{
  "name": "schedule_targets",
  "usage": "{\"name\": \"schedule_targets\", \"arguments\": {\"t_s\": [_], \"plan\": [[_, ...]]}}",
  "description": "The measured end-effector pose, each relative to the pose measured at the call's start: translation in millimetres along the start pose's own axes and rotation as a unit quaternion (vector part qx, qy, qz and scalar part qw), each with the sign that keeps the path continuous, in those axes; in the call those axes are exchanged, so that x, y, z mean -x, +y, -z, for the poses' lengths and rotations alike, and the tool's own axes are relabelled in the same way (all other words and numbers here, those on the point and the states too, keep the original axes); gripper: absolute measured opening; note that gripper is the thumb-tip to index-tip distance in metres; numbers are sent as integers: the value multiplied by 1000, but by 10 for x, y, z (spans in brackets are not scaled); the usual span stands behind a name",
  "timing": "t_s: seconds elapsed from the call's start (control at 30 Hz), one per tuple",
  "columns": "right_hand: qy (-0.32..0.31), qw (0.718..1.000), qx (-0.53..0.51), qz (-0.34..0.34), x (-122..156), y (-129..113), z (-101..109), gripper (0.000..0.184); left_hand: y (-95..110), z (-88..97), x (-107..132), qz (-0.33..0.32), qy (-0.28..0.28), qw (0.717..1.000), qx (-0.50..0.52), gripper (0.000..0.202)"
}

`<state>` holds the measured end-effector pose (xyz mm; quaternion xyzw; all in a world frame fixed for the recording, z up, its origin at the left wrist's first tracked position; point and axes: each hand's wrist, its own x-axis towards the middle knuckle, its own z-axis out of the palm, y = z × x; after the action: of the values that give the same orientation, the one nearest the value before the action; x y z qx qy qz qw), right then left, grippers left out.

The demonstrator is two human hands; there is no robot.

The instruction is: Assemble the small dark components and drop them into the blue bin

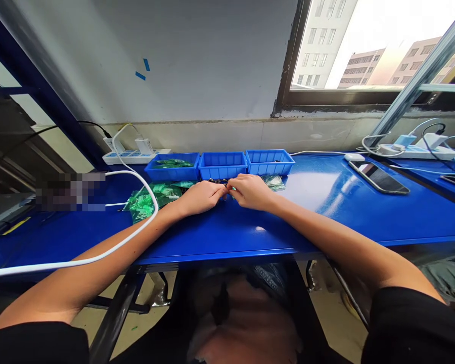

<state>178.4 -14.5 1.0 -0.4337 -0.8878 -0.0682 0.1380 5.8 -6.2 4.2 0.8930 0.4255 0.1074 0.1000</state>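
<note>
Both hands meet over the blue table (231,230), just in front of three blue plastic bins. My left hand (202,197) is closed, thumb and fingers pinched at small dark pieces that I cannot make out. Facing it, my right hand (252,192) pinches at the same spot, its fingertips touching or nearly touching the left ones. Green parts lie in the left bin (170,174). The middle bin (223,172) stands behind the hands. A few tiny dark bits show in the right bin (270,169). Clear bags of green parts (144,202) lie beside my left wrist.
A small clear bag (275,183) lies behind my right hand. A white cable (151,194) loops above my left forearm. Power strips (136,155) stand at the back on both sides. A phone (381,177) lies at the right, near a white case (354,157).
</note>
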Motion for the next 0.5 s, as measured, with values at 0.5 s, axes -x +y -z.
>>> {"name": "schedule_targets", "arguments": {"t_s": [0.5], "plan": [[8, 1000, -1, -2, -6, -7, 4, 19, -22, -21, 1, 3, 14, 999, 48, 43]]}}
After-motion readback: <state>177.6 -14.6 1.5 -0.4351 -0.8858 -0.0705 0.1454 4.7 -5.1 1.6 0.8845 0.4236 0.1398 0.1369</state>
